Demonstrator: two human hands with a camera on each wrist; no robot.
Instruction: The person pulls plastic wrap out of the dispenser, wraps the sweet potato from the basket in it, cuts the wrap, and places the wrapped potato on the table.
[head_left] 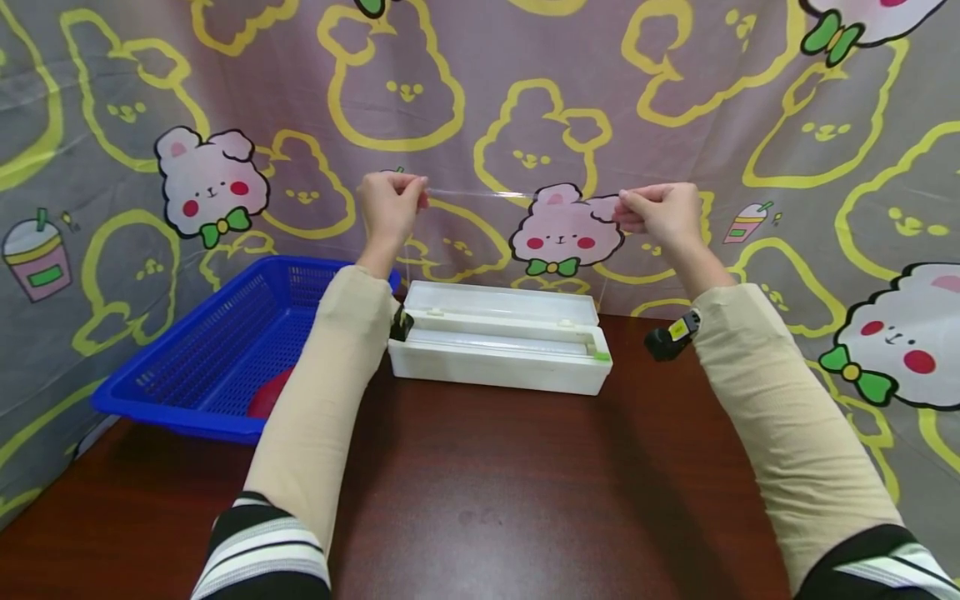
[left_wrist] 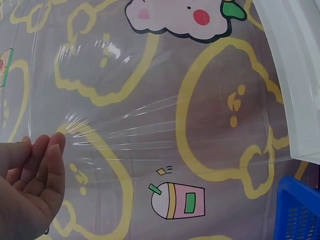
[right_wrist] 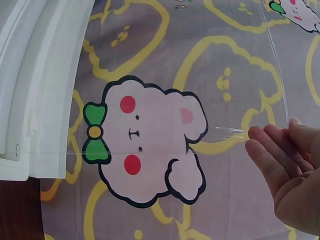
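Note:
A sheet of clear cling film (left_wrist: pixel 115 125) stretches upright between my two raised hands, its top edge taut. My left hand (head_left: pixel 390 208) pinches one upper corner between thumb and fingers, and creases fan out from that grip in the left wrist view. The other corner is pinched by my right hand (head_left: pixel 667 212). Below and between the hands stands a long white cling film box (head_left: pixel 495 372) with its lid (head_left: pixel 502 302) raised. A pale film roll (head_left: pixel 495 342) lies inside it. Being transparent, the film is hard to trace down to the box in the head view.
At the left sits a blue plastic basket (head_left: pixel 176 423), partly behind my left arm, with a red object (head_left: pixel 268 395) partly visible in it. The dark brown table (head_left: pixel 495 483) extends toward me. Directly behind hangs a patterned curtain (head_left: pixel 510 50).

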